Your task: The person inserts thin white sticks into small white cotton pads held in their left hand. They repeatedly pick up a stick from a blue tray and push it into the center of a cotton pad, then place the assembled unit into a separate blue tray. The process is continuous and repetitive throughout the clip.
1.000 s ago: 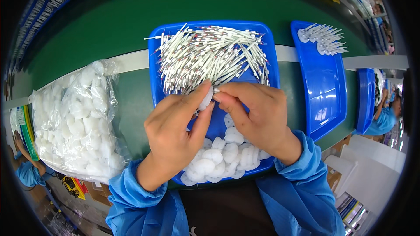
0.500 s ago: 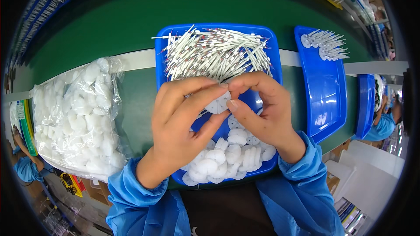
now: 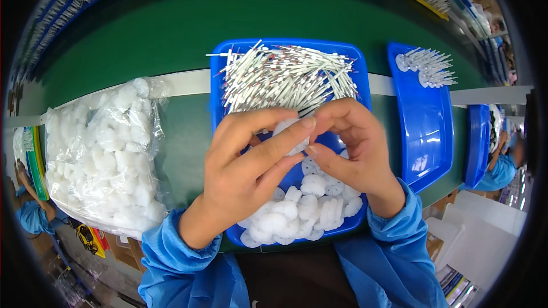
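Observation:
A blue tray [image 3: 220, 94] lies in front of me, with a heap of thin white sticks [image 3: 285, 77] at its far end and a pile of white round pads [image 3: 302, 211] at its near end. Both hands meet above the tray's middle. My left hand [image 3: 245, 159] and my right hand [image 3: 351, 145] pinch one white round pad [image 3: 291, 134] between thumbs and fingertips. Whether a stick is in the pad is hidden by my fingers.
A clear plastic bag of white pads [image 3: 103, 154] lies at the left. A second blue tray [image 3: 425, 137] at the right holds a few finished sticks with pads [image 3: 428, 67]. A green belt [image 3: 142, 28] runs behind. Another person in blue [image 3: 502, 165] sits far right.
My hands lifted from the tray toward me and closed together on a white pad; one second ago they were lower, at the edge of the stick heap.

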`<control>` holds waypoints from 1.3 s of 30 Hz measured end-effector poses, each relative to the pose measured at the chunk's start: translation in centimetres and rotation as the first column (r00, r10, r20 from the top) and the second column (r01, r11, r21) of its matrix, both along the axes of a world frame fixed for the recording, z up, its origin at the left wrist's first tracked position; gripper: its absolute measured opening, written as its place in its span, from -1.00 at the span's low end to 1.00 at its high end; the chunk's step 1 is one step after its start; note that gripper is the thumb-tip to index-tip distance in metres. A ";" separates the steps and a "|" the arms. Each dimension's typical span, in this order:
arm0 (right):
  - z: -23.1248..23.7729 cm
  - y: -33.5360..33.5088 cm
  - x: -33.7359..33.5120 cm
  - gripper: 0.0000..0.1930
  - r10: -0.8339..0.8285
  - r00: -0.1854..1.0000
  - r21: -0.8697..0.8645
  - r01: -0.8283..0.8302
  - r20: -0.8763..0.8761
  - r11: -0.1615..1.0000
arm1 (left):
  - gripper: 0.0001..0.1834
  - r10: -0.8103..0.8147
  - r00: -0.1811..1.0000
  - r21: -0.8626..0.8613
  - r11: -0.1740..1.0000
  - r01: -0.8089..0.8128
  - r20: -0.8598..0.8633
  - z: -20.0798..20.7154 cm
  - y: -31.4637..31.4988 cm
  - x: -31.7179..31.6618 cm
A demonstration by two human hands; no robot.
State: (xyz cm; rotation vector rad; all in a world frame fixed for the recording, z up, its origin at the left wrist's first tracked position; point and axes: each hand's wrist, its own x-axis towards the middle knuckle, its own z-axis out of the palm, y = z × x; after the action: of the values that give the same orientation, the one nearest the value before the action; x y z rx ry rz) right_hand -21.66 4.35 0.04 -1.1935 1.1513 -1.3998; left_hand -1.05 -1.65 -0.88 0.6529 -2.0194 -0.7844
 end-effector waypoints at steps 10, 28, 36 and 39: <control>-0.4 -0.9 3.4 -0.91 -0.110 0.239 -0.220 -0.500 -0.965 0.837 | -0.72 0.269 0.903 0.455 0.886 -0.095 -0.335 -1.2 -1.5 2.1; 1.0 -0.3 -0.9 -0.72 -0.160 0.761 -0.247 0.000 -0.629 0.969 | -0.57 0.148 0.966 0.508 0.861 -0.021 -0.211 -1.2 -0.4 0.5; 0.1 0.0 -0.8 -0.71 -0.196 0.686 -0.314 -0.049 -0.701 0.948 | -0.63 0.076 0.980 0.608 0.792 0.052 -0.184 -0.4 0.1 0.6; 0.2 0.1 -0.7 -0.73 -0.195 0.673 -0.309 -0.052 -0.713 0.950 | -0.64 0.081 0.982 0.564 0.825 0.031 -0.172 -0.3 -0.1 0.7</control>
State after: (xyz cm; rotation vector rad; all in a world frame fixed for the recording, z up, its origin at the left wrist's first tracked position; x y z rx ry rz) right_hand -22.38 4.48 0.25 -2.0895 1.5714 -1.1859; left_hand -0.38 -1.79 -1.17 0.8948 -1.5919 -1.4017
